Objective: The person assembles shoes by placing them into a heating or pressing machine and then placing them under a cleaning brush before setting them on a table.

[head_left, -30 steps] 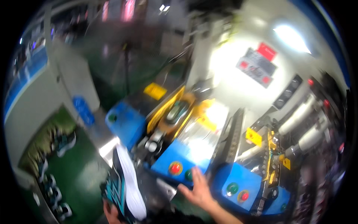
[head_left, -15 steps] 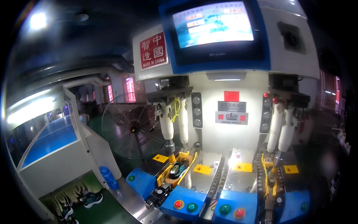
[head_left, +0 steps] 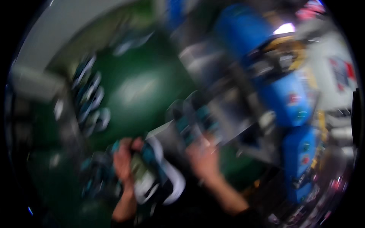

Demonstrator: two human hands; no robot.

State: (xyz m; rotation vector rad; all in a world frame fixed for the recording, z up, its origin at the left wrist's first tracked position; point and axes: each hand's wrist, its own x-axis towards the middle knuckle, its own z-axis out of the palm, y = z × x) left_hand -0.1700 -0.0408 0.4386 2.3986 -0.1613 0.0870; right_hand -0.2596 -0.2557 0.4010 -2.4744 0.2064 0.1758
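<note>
Motion smears the whole picture. At the lower left my left hand (head_left: pixel 123 159) is closed on a pair of sneakers (head_left: pixel 161 173), dark and teal with thick white soles, in front of my body. My right hand (head_left: pixel 205 155) reaches forward at the lower middle, at the near end of another pair of dark teal sneakers (head_left: pixel 195 116) by a metal ledge. Its fingers are too blurred to show whether they grip that pair. More dark teal shoes (head_left: pixel 97 174) appear left of my left hand.
Several sneakers (head_left: pixel 89 95) stand in a row on the green surface (head_left: pixel 140 87) at left. To the right is the machine, with blue housings (head_left: pixel 287 98), red and green buttons and a yellow clamp (head_left: pixel 296 53). A grey edge (head_left: pixel 68 117) borders the far left.
My view has swung down and left from the machine's screen and clamps to the shoes. Both my hands have come into view, the left one holding sneakers. The machine now sits at the right.
</note>
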